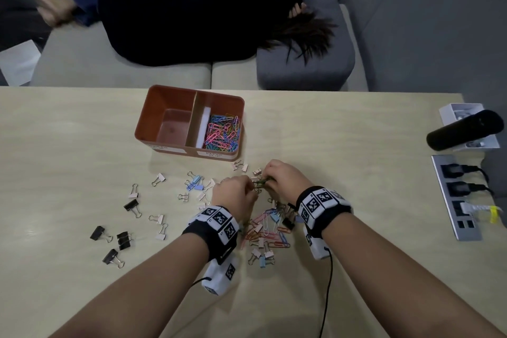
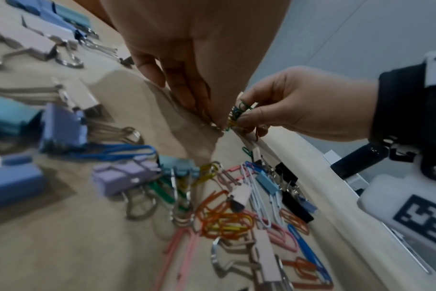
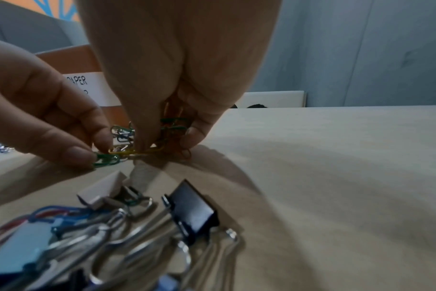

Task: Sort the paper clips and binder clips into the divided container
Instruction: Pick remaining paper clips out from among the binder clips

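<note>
Two hands meet just in front of the divided container (image 1: 189, 121), and we see both working on one tangled bunch of paper clips (image 3: 147, 141) held low over the desk (image 1: 356, 145). Our left hand (image 1: 236, 195) pinches a green clip at the bunch's end between thumb and forefinger, the fingers (image 3: 87, 126) curled tightly together on it. Our right hand (image 1: 285, 178) has its fingers (image 3: 194, 133) clamped on the rest of the bunch, green, yellow and orange wires showing between them.

Behind the hands, the container's right compartment holds a heap of coloured paper clips (image 1: 222, 132); its left compartment shows only its floor. A white label on the container's front wall reads "PAPER".

Nearer to us than the container, between the wrists, lies a mixed pile of clips (image 1: 267, 230): pink, orange, blue and white paper clips among pastel binder clips. Left of the container's front corner, black binder clips (image 1: 118, 241) and pale ones lie scattered apart on the desk. One black binder clip (image 3: 192, 208) sits just beside our right wrist.
</note>
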{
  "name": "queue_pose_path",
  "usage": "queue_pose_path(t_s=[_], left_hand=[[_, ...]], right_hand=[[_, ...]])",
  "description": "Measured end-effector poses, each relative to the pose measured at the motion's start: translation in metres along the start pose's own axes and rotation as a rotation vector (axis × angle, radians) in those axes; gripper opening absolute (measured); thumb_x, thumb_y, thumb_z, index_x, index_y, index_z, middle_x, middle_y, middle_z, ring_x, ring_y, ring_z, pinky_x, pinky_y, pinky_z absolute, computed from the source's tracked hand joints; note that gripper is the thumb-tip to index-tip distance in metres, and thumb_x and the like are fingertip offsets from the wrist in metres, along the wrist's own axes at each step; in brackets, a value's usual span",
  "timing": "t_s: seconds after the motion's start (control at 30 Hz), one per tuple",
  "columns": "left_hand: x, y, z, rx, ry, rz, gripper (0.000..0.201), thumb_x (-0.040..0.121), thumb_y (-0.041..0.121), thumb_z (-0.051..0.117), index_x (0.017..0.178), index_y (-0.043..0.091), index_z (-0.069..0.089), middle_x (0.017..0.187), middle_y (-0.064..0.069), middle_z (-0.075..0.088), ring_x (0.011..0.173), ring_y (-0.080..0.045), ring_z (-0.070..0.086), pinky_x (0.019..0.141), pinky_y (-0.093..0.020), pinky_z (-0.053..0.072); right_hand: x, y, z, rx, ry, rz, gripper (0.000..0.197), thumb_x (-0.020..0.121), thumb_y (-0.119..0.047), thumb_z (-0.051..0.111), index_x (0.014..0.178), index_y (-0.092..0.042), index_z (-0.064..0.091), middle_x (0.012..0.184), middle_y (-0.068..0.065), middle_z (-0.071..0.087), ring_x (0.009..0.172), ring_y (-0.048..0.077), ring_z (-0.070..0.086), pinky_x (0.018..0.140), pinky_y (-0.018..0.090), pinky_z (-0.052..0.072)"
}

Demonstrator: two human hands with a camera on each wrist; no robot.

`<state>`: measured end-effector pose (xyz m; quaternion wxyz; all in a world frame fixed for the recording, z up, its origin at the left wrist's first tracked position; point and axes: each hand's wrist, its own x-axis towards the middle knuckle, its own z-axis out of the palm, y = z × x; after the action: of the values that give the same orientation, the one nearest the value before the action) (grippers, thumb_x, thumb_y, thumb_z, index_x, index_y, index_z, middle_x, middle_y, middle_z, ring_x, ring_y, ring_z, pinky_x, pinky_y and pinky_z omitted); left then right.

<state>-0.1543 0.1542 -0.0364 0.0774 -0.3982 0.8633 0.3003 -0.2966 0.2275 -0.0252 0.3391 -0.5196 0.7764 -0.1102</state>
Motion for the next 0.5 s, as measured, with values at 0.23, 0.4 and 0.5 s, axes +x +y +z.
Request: queue_pose_path(t_s=[0.23,0.4,0.5], left_hand=[[0.004,-0.002,-0.005,0.024,0.01,0.019,0.018,0.085,0.037,0.059,0.095,0.022,0.061,0.09,0.005,0.068,0.087,-0.02,0.06,0.091,-0.037,0.043],[0.002,0.0,-0.003,0.002,-0.027,-0.015,0.024,0.085,0.042,0.059,0.104,0.027,0.058,0.096,0.007,0.067,0.093,-0.018,0.059,0.099,-0.04,0.04],[0.001,0.003,-0.002,-0.004,-0.028,-0.009,0.024,0.086,0.04,0.058,0.106,0.027,0.058,0.097,0.006,0.067,0.095,-0.019,0.059,0.099,-0.042,0.04]], right_hand=[[-0.008,0.005,0.0,0.05,0.058,0.093,0.011,0.089,-0.016,0.06,0.097,-0.015,0.067,0.101,0.004,0.066,0.093,0.02,0.059,0.089,0.034,0.049],[-0.018,0.012,0.002,0.22,0.146,0.226,0.015,0.088,-0.019,0.063,0.102,-0.015,0.068,0.101,0.004,0.07,0.09,0.017,0.062,0.085,0.029,0.05],[-0.024,0.014,-0.001,0.272,0.182,0.223,0.016,0.089,-0.017,0.061,0.104,-0.014,0.067,0.098,0.002,0.07,0.084,0.011,0.058,0.079,0.022,0.045]])
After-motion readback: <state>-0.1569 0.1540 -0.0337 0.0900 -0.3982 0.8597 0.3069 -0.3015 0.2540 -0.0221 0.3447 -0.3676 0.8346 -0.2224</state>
